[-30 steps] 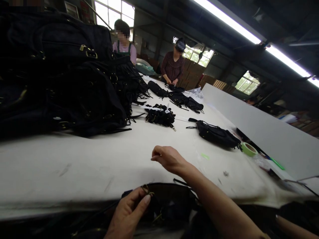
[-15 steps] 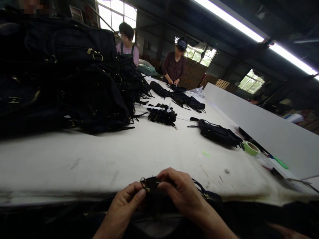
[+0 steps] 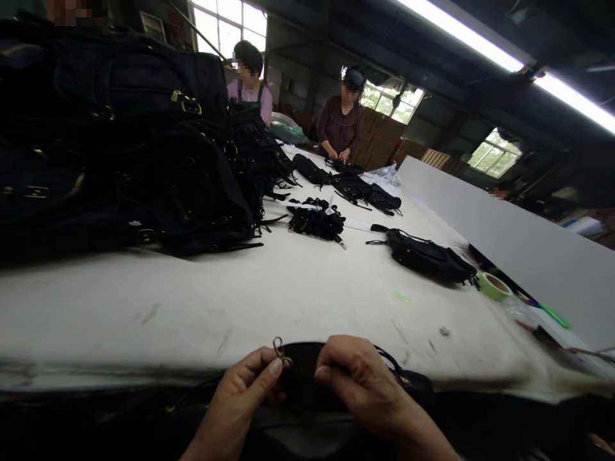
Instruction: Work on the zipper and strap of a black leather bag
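Note:
At the near edge of the white table [image 3: 202, 301] both my hands hold a small black bag [image 3: 302, 378]. My left hand [image 3: 243, 400] pinches its edge just below a brass clasp [image 3: 279, 349] that sticks up. My right hand [image 3: 361, 384] is closed on the bag's top edge a little to the right. Most of the bag hangs below the table edge in shadow.
A tall pile of black bags [image 3: 120, 147] fills the left of the table. Smaller black bags [image 3: 425, 256] and a bundle of straps [image 3: 317, 221] lie further out. A green tape roll [image 3: 494, 285] sits at right by a white board [image 3: 504, 237]. Two people [image 3: 342, 121] work at the far end.
My right hand came back from the tabletop to the bag and closed on its top edge. The bag has been lifted slightly, and the brass clasp now stands above my left thumb.

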`<state>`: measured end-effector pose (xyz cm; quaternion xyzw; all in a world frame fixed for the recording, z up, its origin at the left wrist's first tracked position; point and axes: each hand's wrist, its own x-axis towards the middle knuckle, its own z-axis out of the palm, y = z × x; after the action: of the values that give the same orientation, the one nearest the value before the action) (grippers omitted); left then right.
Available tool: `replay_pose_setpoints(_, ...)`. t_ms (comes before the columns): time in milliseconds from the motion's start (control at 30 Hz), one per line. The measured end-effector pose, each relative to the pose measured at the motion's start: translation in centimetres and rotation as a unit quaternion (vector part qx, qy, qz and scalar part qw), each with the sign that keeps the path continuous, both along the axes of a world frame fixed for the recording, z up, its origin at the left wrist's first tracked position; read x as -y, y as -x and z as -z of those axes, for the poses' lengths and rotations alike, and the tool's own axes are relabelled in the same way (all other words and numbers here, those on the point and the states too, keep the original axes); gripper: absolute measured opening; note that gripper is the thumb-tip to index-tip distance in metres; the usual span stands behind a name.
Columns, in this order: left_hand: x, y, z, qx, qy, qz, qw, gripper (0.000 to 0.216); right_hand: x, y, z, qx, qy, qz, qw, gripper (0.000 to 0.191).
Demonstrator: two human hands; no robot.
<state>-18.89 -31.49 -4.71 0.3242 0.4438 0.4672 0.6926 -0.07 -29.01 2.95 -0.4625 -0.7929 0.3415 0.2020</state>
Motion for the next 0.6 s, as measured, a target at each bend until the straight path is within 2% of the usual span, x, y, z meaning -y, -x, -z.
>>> replay_pose_setpoints(100,0.0,-0.2,0.0,-0.007,-0.006,0.004,1.000,0.028,0.7,-0.1,-0.2,-0.032,-0.033,-0.021,0.999,0.014)
replay_pose_setpoints(167,0.0,-0.4,0.0,-0.005,-0.008,0.001,1.000,0.027,0.7,-0.1,0.0,-0.057,-0.022,-0.009,0.998,0.015)
replay_pose_setpoints(267,-0.2,-0.6,-0.1,0.007,0.011,0.001,1.000,0.029,0.2,0.4,0.7,-0.160,0.062,0.036,0.984,0.023)
replay_pose_setpoints(400,-0.2,-1.2,-0.4,0.039,0.034,0.006,0.999,0.030,-0.8,1.6,1.2,-0.319,0.174,0.024,0.931,0.032)
replay_pose_setpoints(600,0.2,-2.1,-0.4,0.085,0.040,0.002,0.996,0.030,-1.0,2.3,1.8,-0.342,0.314,-0.022,0.885,0.038)
